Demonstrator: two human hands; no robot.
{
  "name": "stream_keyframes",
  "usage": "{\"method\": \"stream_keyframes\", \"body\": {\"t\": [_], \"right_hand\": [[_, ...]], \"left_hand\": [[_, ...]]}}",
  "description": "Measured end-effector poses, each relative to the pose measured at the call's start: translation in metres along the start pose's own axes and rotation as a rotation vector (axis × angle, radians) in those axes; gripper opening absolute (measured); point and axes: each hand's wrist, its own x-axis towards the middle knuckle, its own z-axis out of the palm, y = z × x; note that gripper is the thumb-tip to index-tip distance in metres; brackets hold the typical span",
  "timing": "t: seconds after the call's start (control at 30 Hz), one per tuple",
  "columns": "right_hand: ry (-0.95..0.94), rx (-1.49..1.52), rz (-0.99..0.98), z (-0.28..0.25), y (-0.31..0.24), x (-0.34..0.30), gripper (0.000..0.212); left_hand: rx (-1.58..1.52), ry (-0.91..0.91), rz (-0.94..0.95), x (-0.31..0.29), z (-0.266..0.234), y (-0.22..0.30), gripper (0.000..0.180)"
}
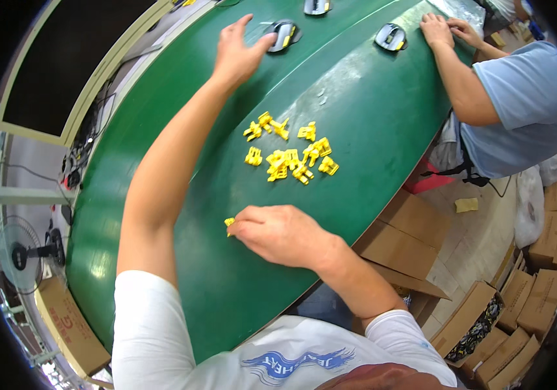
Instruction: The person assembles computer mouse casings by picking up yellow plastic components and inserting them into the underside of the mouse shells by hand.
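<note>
My left hand (238, 53) reaches far across the green table (226, 286), its thumb and fingers spread. The thumb tip overlaps the edge of a grey-and-black oval plastic part (283, 36) with a yellow piece in it; whether they touch I cannot tell. Close to my body, my right hand (281, 234) pinches a small yellow plastic clip (229, 222), mostly hidden by the fingertips. Beyond that hand lies a loose group of similar yellow clips (289, 158).
More oval parts lie farther off, one at the right (391, 38) and another at the top (317, 6). A co-worker in a blue shirt (519, 104) handles clear plastic at the far right. A monitor (70, 58) stands left; cardboard boxes (541, 299) fill the lower right.
</note>
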Motion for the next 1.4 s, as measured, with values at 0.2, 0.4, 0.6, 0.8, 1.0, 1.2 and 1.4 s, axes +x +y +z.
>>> {"method": "stream_keyframes", "body": {"t": [0.2,0.4,0.6,0.8,1.0,1.2,1.4], "right_hand": [[-0.034,0.040,0.015,0.008,-0.003,0.003,0.010],[-0.031,0.129,0.090,-0.004,-0.009,0.005,0.014],[-0.001,0.097,0.120,-0.003,-0.014,0.002,0.017],[-0.055,0.185,0.314,0.025,-0.042,0.013,0.021],[0.100,0.546,0.326,0.049,-0.141,0.007,0.018],[-0.026,0.105,0.140,0.083,-0.164,0.019,0.021],[-0.115,-0.072,0.104,0.090,-0.163,0.020,0.018]], "left_hand": [[0.234,-0.716,-0.461,0.071,0.018,-0.013,0.068],[-0.510,-0.667,-0.608,-0.025,-0.127,-0.009,0.040],[-1.090,-0.362,-0.842,-0.216,-0.280,0.028,0.063],[-1.350,-0.062,-0.887,-0.364,-0.342,0.060,0.101],[-1.655,-0.160,-0.594,-0.358,-0.347,0.057,0.104],[-1.755,-0.313,-0.579,-0.379,-0.345,0.045,0.103],[-1.621,-0.405,-0.552,-0.377,-0.344,0.046,0.104]]}}
